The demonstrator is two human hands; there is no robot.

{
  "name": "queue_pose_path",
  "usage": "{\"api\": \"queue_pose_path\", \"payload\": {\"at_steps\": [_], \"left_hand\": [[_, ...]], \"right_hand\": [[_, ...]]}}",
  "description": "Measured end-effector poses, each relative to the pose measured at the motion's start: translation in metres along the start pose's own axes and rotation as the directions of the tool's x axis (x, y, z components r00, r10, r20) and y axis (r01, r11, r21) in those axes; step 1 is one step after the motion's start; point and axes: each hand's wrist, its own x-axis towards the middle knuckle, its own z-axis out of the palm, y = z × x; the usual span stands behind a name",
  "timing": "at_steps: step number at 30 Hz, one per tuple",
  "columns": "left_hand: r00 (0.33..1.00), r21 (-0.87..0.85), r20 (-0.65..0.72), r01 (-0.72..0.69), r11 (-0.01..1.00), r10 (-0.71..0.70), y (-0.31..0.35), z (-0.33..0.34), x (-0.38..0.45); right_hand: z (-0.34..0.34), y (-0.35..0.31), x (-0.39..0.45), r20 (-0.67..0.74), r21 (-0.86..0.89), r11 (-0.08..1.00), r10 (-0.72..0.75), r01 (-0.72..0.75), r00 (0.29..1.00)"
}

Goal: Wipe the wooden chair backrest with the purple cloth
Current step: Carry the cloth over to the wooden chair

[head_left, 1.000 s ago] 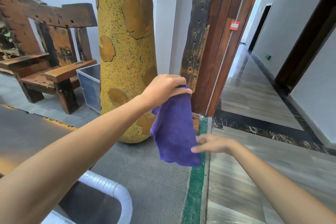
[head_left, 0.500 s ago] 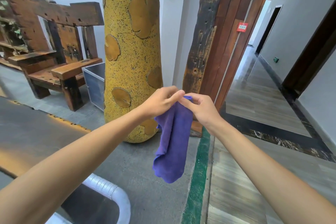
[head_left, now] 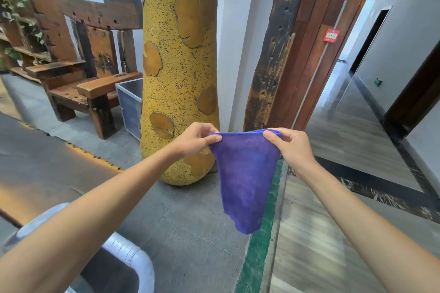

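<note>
The purple cloth [head_left: 245, 178] is held up by its top corners, pinched by the left hand [head_left: 194, 140] and right hand [head_left: 291, 147]. The wooden chair [head_left: 88, 62] is seen at the upper left.

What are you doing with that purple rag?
A person is holding the purple cloth stretched out by its top edge, the left hand pinching one corner and the right hand the other, so it hangs down in front of them. The wooden chair stands off to the left, not yet wiped.
</note>
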Motion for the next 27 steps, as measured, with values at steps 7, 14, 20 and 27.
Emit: {"api": "queue_pose_path", "payload": {"at_steps": [7,14,20,27], "left_hand": [[0.975,0.148,-0.177,-0.109,0.983,0.135,0.019,0.015,0.043],[0.947,0.377,-0.27,-0.06,0.924,0.172,0.031,0.003,0.09],[0.923,0.448,-0.356,0.034,0.893,0.143,0.021,-0.019,0.117],[0.882,0.387,-0.469,0.161,0.908,0.043,-0.013,-0.068,0.158]], "right_hand": [[-0.028,0.022,0.038,-0.021,-0.109,0.993,-0.037,0.034,0.999],[-0.034,0.025,0.097,0.062,-0.2,0.972,-0.114,0.124,0.992],[-0.006,0.032,0.15,0.084,-0.134,0.988,-0.059,0.07,0.995],[0.06,0.056,0.222,0.157,-0.043,0.992,-0.11,0.118,0.981]]}}
